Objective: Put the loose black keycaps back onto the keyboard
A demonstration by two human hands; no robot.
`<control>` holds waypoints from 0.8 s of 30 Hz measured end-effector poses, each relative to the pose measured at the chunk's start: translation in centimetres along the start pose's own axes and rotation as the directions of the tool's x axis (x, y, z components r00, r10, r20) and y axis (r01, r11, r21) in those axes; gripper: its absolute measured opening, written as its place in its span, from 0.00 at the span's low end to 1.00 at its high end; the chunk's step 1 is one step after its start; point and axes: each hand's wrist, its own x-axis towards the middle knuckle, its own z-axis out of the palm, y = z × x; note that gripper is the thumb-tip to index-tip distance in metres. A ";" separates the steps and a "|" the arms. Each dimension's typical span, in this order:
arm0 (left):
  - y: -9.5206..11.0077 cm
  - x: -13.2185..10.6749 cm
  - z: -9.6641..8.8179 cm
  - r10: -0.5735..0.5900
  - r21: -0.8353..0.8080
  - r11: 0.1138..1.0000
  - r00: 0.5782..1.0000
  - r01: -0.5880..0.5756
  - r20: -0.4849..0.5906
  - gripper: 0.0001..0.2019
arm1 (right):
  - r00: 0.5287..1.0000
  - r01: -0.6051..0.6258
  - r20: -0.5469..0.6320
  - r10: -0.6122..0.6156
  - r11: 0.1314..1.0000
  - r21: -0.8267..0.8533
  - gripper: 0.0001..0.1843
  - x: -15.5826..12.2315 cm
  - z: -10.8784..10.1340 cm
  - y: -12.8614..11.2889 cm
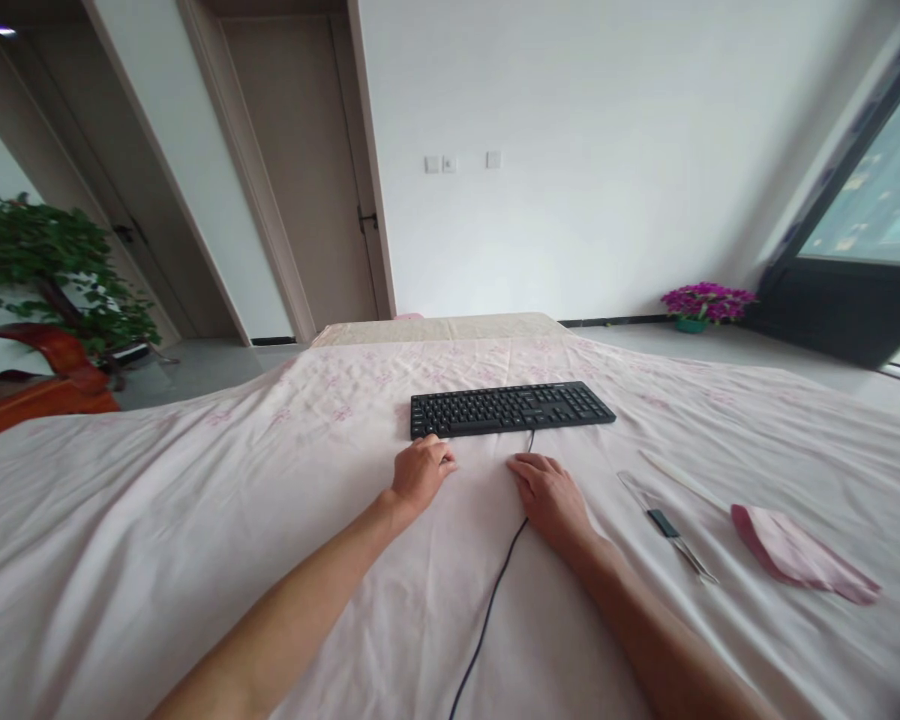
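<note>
A black keyboard (pixel 511 408) lies on a pale pink flowered cloth, its keys facing up. My left hand (pixel 421 472) is at its near left corner, the fingers curled in; whether anything is inside them is hidden. To the right, my right hand (pixel 549 492) rests palm down on the cloth, fingers fairly flat and close together. The keyboard's black cable (pixel 487 612) passes under that hand and runs toward me. Right of it lies a puller tool (pixel 663 523) with a wire loop, dark grip and metal prongs.
Beside the tool are a thin pale stick (pixel 682 480) and a folded pink cloth (pixel 799 552). The flowered cover (pixel 307 560) has many creases. Beyond are a reddish wooden chair arm (pixel 52 370), a green plant (pixel 45 260), a door (pixel 300 160) and purple flowers (pixel 708 302).
</note>
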 end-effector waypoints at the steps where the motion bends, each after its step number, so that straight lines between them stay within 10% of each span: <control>1: -0.1 0.0 0.0 -0.001 0.012 1.000 1.000 0.001 0.007 0.04 | 1.000 -0.002 -0.002 0.002 1.000 0.001 0.20 0.0 0.0 0.0; 16: -3.8 1.4 -0.7 -0.317 -0.443 0.847 0.948 0.293 0.020 0.17 | 1.000 -0.008 -0.010 0.008 1.000 0.010 0.20 -0.1 0.2 0.1; 21: -13.1 -2.5 -8.3 -0.545 -0.410 0.792 0.827 0.453 -0.137 0.16 | 1.000 -0.006 -0.005 0.006 1.000 0.009 0.20 -0.2 0.0 0.0; 24: -20.6 -6.4 -13.3 -0.692 0.043 0.663 0.634 0.747 -0.346 0.18 | 1.000 -0.017 0.000 0.017 1.000 0.003 0.21 -0.2 -0.1 -0.1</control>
